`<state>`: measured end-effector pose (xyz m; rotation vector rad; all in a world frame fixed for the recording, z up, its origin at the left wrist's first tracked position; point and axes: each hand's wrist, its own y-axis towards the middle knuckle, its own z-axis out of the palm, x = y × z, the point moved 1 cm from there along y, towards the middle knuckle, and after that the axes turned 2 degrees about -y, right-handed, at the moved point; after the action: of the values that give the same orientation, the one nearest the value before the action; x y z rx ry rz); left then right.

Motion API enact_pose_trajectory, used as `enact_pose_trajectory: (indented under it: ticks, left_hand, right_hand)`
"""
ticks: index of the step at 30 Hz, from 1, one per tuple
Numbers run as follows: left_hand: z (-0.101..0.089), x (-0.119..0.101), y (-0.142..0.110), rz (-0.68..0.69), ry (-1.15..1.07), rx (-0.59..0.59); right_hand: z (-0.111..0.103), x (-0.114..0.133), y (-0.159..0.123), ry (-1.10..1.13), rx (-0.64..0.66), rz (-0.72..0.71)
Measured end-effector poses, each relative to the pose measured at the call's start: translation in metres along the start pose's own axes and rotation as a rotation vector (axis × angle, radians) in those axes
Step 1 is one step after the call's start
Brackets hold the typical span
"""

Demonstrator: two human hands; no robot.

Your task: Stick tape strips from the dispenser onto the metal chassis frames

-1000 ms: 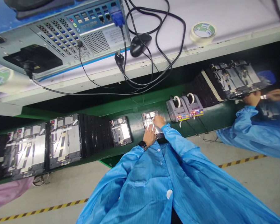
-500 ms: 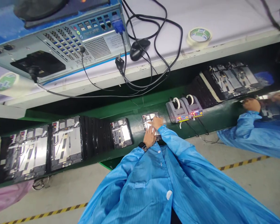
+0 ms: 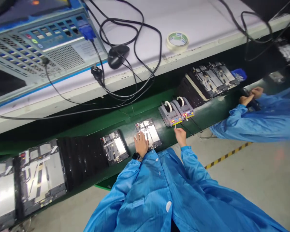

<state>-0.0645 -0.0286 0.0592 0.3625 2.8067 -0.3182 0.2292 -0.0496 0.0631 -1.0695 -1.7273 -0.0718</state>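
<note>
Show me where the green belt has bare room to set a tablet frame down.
Bare green belt runs between the tape dispensers and the co-worker's hands. It is crowded leftward, where the left hand rests on a tablet frame beside more frames.

Open tablet housing [image 3: 148, 132], metal-backed with foil strips and tape, lying flat, just left of the tape dispensers [image 3: 176, 112] (left hand [image 3: 141, 144] resting on its near edge)
</note>
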Motion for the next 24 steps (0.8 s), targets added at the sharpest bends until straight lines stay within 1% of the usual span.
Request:
enact_pose_trajectory:
  ticks: [1, 2, 3, 6, 8, 10, 13, 17, 20, 22, 24]
  left_hand:
    - [-0.002, 0.001, 0.0, 0.011, 0.003, 0.011]
    - [-0.004, 0.001, 0.0, 0.022, 0.008, 0.024]
    - [-0.006, 0.002, 0.0, 0.03, 0.016, 0.036]
    - [-0.008, 0.003, 0.001, 0.038, 0.042, 0.054]
    - [-0.008, 0.002, 0.002, 0.032, 0.045, 0.046]
    - [-0.005, 0.001, 0.002, 0.021, 0.042, 0.032]
    - [-0.002, 0.0, 0.001, 0.014, 0.039, 0.019]
    - [-0.001, 0.001, 0.002, 0.015, 0.019, 0.017]
    - [-0.002, 0.0, 0.002, 0.004, 0.011, 0.021]
    - [-0.003, -0.002, 0.003, 0.002, 0.018, 0.025]
    - [-0.003, -0.002, 0.002, 0.005, 0.026, 0.026]
  right_hand:
    - [-0.013, -0.003, 0.014, 0.132, -0.103, 0.1]
    - [-0.023, -0.003, 0.029, 0.2, -0.166, 0.156]
    - [-0.031, -0.002, 0.043, 0.241, -0.203, 0.19]
    - [-0.043, 0.006, 0.079, 0.337, -0.229, 0.247]
    - [-0.045, 0.011, 0.093, 0.397, -0.234, 0.278]
    - [-0.044, 0.013, 0.1, 0.407, -0.247, 0.275]
    - [-0.042, 0.013, 0.102, 0.38, -0.295, 0.241]
    - [-0.04, 0.006, 0.1, 0.347, -0.39, 0.196]
    - [-0.038, -0.002, 0.097, 0.369, -0.453, 0.198]
    - [-0.038, -0.007, 0.096, 0.407, -0.469, 0.212]
    - [-0.038, -0.009, 0.097, 0.456, -0.458, 0.222]
